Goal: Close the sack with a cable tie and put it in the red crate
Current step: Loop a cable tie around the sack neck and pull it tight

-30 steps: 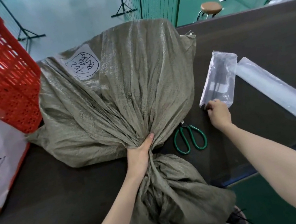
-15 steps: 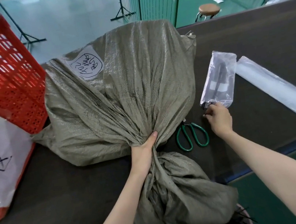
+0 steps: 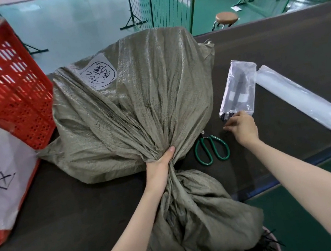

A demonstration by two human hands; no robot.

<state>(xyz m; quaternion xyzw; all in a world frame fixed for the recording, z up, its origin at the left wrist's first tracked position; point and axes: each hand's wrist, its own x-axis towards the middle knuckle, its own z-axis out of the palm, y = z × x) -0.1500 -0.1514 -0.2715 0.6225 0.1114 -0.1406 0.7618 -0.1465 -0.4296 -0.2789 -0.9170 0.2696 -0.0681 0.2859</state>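
A grey-green woven sack (image 3: pixel 146 106) with a handwritten white label lies on the dark table (image 3: pixel 64 205). Its loose mouth hangs over the near edge toward me. My left hand (image 3: pixel 160 167) is shut on the gathered neck of the sack. My right hand (image 3: pixel 243 128) is at the open near end of a clear plastic bag of black cable ties (image 3: pixel 239 90), fingers pinched together by the tie ends. I cannot see whether a tie is between them. The red crate (image 3: pixel 4 85) stands tilted at the left, touching the sack.
Green-handled scissors (image 3: pixel 211 148) lie between the sack and my right hand. A long white plastic packet (image 3: pixel 307 102) lies at the right. A white sheet with drawn crosses covers the crate's near side. A round stool (image 3: pixel 226 17) and a mesh fence stand beyond the table.
My right hand has drawn slightly back toward me from the end of the cable-tie bag. The left hand keeps its hold on the sack's neck.
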